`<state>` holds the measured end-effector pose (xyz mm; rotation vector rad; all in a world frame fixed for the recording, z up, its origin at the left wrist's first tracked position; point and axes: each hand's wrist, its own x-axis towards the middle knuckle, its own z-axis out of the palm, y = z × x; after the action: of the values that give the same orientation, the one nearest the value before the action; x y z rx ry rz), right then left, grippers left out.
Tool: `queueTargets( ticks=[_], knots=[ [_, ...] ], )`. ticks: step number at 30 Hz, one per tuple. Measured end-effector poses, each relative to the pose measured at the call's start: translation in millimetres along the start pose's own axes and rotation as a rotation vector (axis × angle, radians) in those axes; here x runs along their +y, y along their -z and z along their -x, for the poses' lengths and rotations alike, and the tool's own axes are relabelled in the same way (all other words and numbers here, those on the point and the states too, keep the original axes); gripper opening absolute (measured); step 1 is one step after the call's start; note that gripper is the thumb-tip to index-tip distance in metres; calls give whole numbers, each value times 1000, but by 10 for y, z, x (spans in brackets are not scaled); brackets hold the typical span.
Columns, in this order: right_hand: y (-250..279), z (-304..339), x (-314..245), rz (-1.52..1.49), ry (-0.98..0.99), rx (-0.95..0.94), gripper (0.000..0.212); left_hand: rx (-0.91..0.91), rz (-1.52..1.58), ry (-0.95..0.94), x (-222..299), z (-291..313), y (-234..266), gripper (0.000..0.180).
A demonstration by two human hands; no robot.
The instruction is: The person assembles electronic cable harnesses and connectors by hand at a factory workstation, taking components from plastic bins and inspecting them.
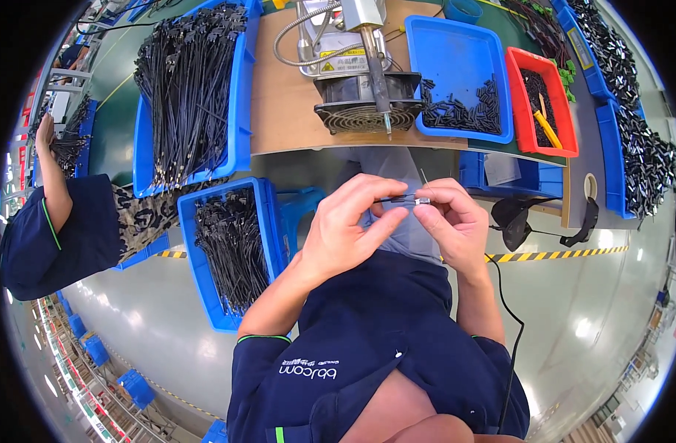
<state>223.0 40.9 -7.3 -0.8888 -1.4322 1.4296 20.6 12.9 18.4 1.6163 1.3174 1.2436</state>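
In front of my chest, my left hand (352, 225) pinches a thin black cable (397, 198) between thumb and fingers. My right hand (454, 221) is closed on the small silver connector (422, 201) at the cable's end, with thumb and forefinger on either side of it. A thin wire-like piece (424, 176) sticks up from between the right fingers; what it belongs to is hard to make out. Both hands are close together, just off the near edge of the brown bench (279, 111). The rest of the cable is hidden by the left hand.
Black cables fill blue bins on the bench (242, 96) and beside my left arm (205, 284). A fan (367, 111) sits under a metal nozzle. Rightward are a blue tray (456, 44) of black sleeves and a red bin (516, 81). A person (72, 229) works at far left.
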Motion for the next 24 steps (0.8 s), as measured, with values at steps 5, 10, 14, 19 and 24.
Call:
queueTargets(
  ticks=[5,10,14,19,24],
  knots=[
    [-96,21,-5,-152,-35,29,22,34,-93,-58,14,8,-4,16],
    [-63,58,2,-38,13,29,24,-18,-58,66,59,23,7,13],
    [-78,70,28,-58,30,42,24,-16,63,195,21,71,-43,12],
    [-95,79,44,-81,25,44,24,-61,168,286,-12,63,-52,10],
    [-71,90,40,-67,4,8,25,-73,223,286,-70,56,-44,10]
  ],
)
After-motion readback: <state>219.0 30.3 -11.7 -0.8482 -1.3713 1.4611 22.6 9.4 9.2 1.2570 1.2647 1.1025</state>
